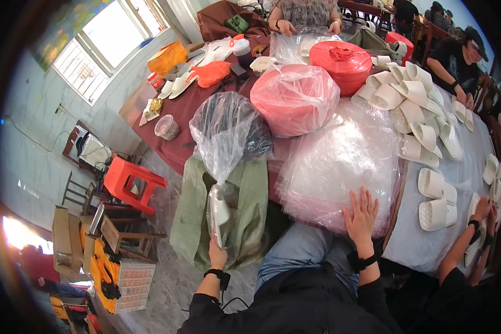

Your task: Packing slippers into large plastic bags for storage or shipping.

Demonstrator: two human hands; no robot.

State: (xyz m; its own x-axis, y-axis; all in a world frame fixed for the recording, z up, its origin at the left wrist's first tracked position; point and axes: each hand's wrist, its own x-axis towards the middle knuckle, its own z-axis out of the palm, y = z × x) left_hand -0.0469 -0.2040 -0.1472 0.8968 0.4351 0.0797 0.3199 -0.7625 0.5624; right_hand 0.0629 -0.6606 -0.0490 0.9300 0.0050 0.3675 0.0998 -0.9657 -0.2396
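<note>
My left hand (217, 255) is closed on the lower end of a bagged slipper (220, 217), white inside clear plastic, held upright over the mouth of a green woven sack (189, 206). The loose top of its clear plastic bag (220, 131) spreads out beyond it, toward the table. Whether one slipper or a pair is inside, I cannot tell. My right hand (361, 214) lies flat with its fingers apart on the near edge of a stack of clear plastic bags (339, 161).
Two red twine rolls (295, 106) sit behind the bags. White slippers (412, 111) are heaped to the right, near a co-worker's hands (482, 211). Another person's hands (286, 28) handle plastic across the table. A red stool (131, 183) stands on the left floor.
</note>
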